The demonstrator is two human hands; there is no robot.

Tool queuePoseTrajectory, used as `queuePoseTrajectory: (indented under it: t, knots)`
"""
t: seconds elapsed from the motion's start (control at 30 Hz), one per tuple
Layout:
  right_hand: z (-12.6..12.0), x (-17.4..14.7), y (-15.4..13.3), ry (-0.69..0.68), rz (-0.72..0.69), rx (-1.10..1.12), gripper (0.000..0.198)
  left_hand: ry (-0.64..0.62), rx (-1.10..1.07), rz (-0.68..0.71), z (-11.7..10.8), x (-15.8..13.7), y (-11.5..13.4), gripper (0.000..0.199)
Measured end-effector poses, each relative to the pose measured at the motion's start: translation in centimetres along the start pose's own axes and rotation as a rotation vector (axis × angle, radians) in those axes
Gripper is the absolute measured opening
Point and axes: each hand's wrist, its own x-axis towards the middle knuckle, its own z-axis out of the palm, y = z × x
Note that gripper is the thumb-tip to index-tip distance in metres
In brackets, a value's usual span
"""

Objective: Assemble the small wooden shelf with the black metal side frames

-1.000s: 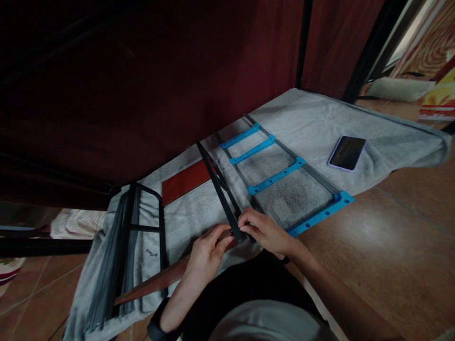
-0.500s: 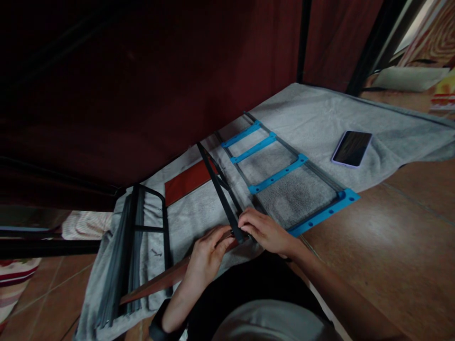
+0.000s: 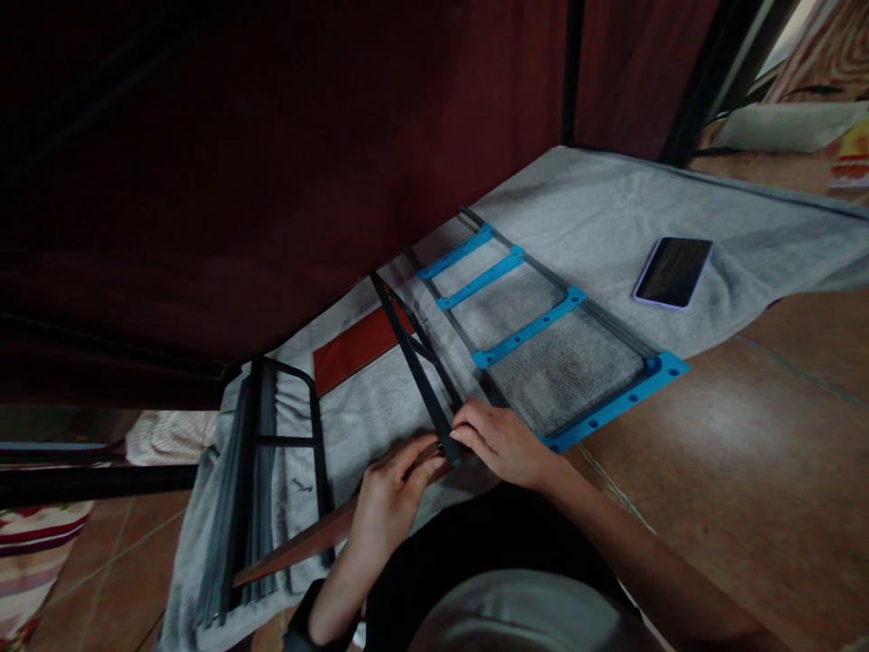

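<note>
My left hand (image 3: 390, 493) is closed around the edge of a long reddish-brown board (image 3: 299, 543), which runs from my hand out to the lower left. A black metal frame (image 3: 415, 373) with a crossbar stands up from the cloth, its near end meeting the board between my hands. My right hand (image 3: 499, 439) is closed at that near end, thumb and fingers bent against the bar. Whatever small part may lie under the right fingertips is hidden. Behind the frame, a second reddish board (image 3: 357, 349) lies flat.
On the grey cloth (image 3: 611, 208) lie a blue-runged ladder-like frame (image 3: 529, 340) and a phone (image 3: 675, 272). Another black frame (image 3: 316, 441), dark rods (image 3: 227, 507) and small screws (image 3: 300, 486) are at left. Dark red fabric (image 3: 305, 136) rises behind; tiled floor (image 3: 747, 453) borders the right.
The view has shifted slightly. Both hands stay at the joint of board and frame; the right fingers have shifted only a little against the bar.
</note>
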Motion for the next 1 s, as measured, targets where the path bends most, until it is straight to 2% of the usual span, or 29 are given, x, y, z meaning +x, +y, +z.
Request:
queuePoseTrajectory:
  t: [0.2,0.37,0.43,0.5,0.57,0.8,1.0]
  knots:
    - [-0.4,-0.1,0.2,-0.028,-0.004,0.129,0.008,-0.016,-0.026,-0.040,-0.1,0.1,0.1,0.023]
    - [-1.4,-0.1,-0.1,-0.027,-0.090,0.220,0.009,-0.016,-0.020,-0.031,-0.1,0.2,0.1,0.022]
    - [-1.5,-0.1,-0.2,-0.017,-0.019,0.253,0.009,-0.014,-0.015,-0.022,0.0,0.1,0.2,0.023]
    - [-1.4,0.0,-0.3,-0.034,0.106,0.230,0.015,-0.010,-0.004,-0.015,0.0,0.1,0.2,0.022]
    - [-1.2,0.1,-0.4,-0.061,0.169,0.191,0.021,-0.006,0.010,-0.009,0.0,0.1,0.2,0.022]
    - [-1.7,-0.1,-0.4,-0.041,0.085,0.338,0.007,-0.015,-0.005,0.041,0.2,0.2,-0.5,0.023]
    - [-1.6,0.1,-0.9,-0.072,0.215,0.380,0.014,0.007,0.011,0.101,0.1,0.2,-0.3,0.022]
